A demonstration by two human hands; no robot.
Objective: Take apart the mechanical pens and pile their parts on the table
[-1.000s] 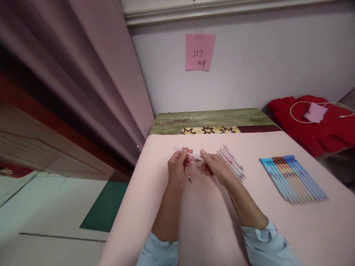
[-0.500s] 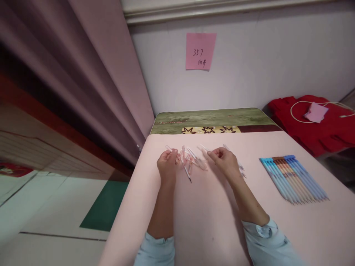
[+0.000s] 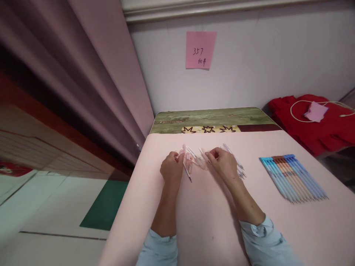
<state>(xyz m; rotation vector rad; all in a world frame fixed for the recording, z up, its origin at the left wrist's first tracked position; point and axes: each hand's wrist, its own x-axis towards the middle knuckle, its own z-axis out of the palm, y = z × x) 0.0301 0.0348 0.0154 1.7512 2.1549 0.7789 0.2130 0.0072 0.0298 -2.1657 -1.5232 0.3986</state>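
My left hand (image 3: 172, 167) is closed at the left side of a small heap of clear pinkish pen parts (image 3: 189, 157); whatever its fingertips pinch is hidden. From the heap a white pen refill (image 3: 188, 173) sticks out toward me, dark tip first. My right hand (image 3: 224, 162) pinches a slim pale stick (image 3: 202, 152), which looks like a pen refill, over the heap's right edge. Partly behind that hand lies a bunch of thin white refills (image 3: 240, 168) with dark tips.
Farther right on the pink-covered table (image 3: 210, 221) is a neat row of light blue, tan and darker blue pens (image 3: 294, 181). Beyond the right edge, a red cloth (image 3: 299, 136) carries a cable and pink paper notes (image 3: 316, 112). A curtain (image 3: 122, 74) hangs at left.
My left hand has moved slightly right, and the clear tube in its fingers no longer shows. The right hand has shifted a little left, and its pale stick now points more steeply.
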